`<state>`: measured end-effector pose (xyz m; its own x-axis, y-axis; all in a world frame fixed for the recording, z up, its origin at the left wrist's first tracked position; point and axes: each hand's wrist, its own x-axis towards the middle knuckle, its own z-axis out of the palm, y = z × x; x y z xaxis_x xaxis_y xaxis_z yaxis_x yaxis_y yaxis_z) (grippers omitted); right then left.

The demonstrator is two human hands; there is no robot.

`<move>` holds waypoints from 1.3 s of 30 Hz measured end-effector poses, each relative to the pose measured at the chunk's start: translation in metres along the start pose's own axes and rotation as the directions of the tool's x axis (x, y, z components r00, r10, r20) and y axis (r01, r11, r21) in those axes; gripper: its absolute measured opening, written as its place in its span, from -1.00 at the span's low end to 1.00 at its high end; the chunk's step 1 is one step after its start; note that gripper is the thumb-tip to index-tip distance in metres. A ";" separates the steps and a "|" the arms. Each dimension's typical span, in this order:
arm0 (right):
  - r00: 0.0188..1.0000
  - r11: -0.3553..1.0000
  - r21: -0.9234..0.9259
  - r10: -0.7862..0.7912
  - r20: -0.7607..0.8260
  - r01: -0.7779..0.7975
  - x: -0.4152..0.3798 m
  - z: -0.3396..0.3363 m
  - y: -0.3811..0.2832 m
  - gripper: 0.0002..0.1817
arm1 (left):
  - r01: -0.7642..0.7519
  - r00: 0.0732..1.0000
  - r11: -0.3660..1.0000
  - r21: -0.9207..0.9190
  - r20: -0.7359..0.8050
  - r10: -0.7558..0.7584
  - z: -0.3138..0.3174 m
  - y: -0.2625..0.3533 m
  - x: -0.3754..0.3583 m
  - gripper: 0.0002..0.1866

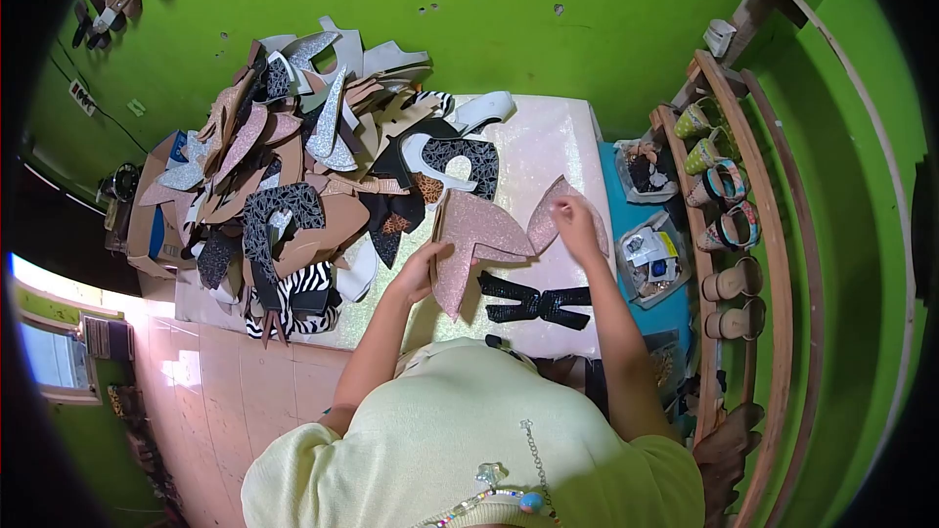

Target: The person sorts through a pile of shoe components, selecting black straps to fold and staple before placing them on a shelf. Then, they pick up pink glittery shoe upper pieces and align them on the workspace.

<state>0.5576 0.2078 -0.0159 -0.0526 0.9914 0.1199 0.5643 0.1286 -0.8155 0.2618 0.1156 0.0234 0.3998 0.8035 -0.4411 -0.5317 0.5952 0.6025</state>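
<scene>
My left hand [415,274] is closed on the edge of a pink glitter shoe upper piece [477,227], tilted up over the table, with its pointed end downward. To the right, a second pink glitter piece [547,223] meets it near a corner. Over that second piece is my right hand [577,227], its fingers bent and pinched together; I cannot tell what is between them. Below both pieces, black textured shoe upper pieces [536,302] lie on the table in a bow-like shape.
A large heap of cut shoe pieces [337,205] covers the left of the pale table [558,127]. Plastic tubs [653,259] stand at the right edge. Beyond them, a wooden rack [773,235] holds sandals [732,281]. A cardboard box [147,220] stands far left.
</scene>
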 end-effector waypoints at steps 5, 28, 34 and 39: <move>0.917 0.979 0.089 0.135 0.375 -0.181 -0.030 0.028 -0.043 -0.71 | 0.035 0.998 0.998 -0.058 0.057 -0.032 0.005 -0.003 0.004 -0.53; 0.909 0.953 -0.029 0.278 -0.309 -0.302 0.000 -0.050 0.061 -0.73 | -0.059 0.998 0.998 -0.006 0.000 0.059 0.008 -0.001 0.012 -0.49; 0.868 0.817 -0.352 0.324 -0.376 -0.457 -0.008 -0.048 0.015 -0.76 | -0.082 0.996 0.996 0.031 -0.027 0.083 0.012 0.002 0.010 -0.49; 0.867 0.738 -0.460 0.378 -0.324 -0.494 -0.012 -0.045 0.015 -0.79 | -0.076 0.996 0.997 0.018 -0.035 0.077 0.009 0.000 0.012 -0.50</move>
<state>0.6037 0.1966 -0.0045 0.4348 0.9003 -0.0209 0.8214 -0.4060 -0.4006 0.2729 0.1255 0.0239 0.3310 0.8467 -0.4165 -0.5472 0.5318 0.6463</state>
